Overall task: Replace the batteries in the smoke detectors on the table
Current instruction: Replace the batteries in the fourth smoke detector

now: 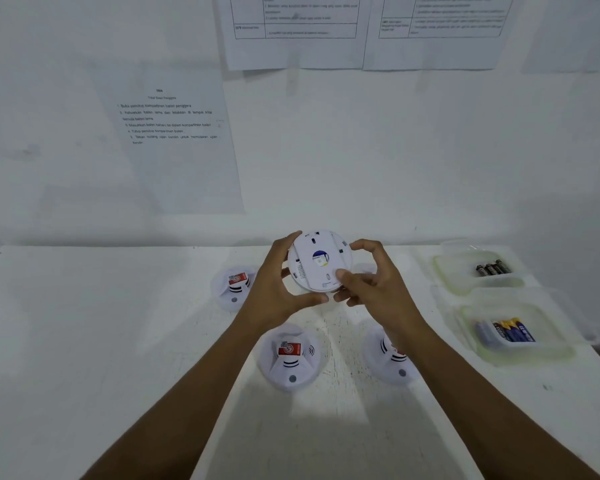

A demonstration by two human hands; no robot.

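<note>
Forearms [194,393] raise a smoke detector [319,261] over the table [84,323].
Left hand [278,285] curls round its rim; right hand [371,282] pinches its edge; battery tubs [444,271] sit right of it.

Matt white plastic smoke detector [317,263], scuffed white painted table [118,323], translucent plastic containers [465,275], paper sheets [174,140] on wall

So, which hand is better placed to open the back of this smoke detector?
Probably the right hand: its thumb lies on the back of the smoke detector, while the left hand grips its rim.
</note>
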